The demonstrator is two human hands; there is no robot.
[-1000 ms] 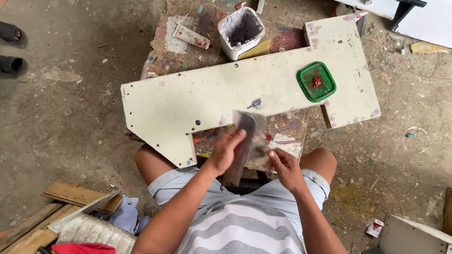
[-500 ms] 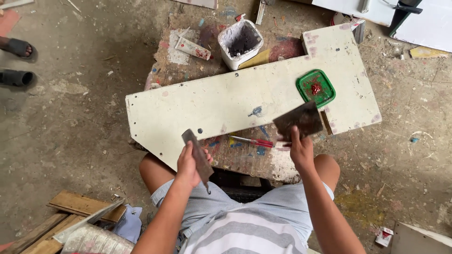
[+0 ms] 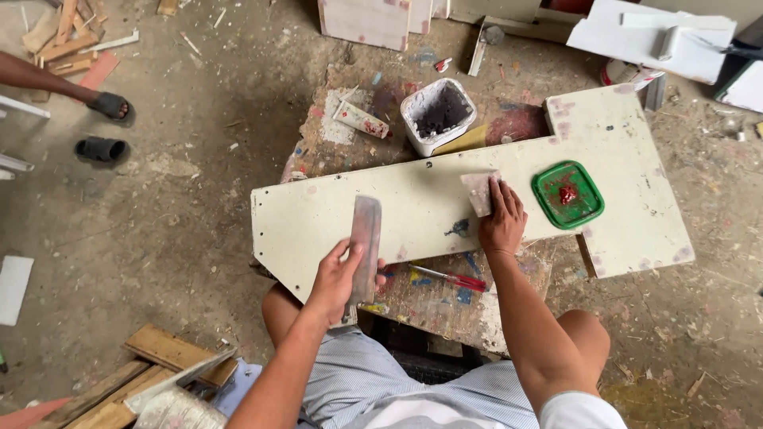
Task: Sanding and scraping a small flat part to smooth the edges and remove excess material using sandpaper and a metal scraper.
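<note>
Since the earlier frames, the right hand (image 3: 501,226) has moved its small scraper (image 3: 482,192) onto the cream board (image 3: 413,208) and presses it flat there. The left hand (image 3: 338,280) grasps a long flat blade (image 3: 366,246), its far end now over the board. Working contact appears to have begun. Right of the right hand lies a green lid (image 3: 567,195); beyond it, a white tub (image 3: 439,116). A red-handled tool (image 3: 449,278) rests on the bench (image 3: 445,306) between the hands.
</note>
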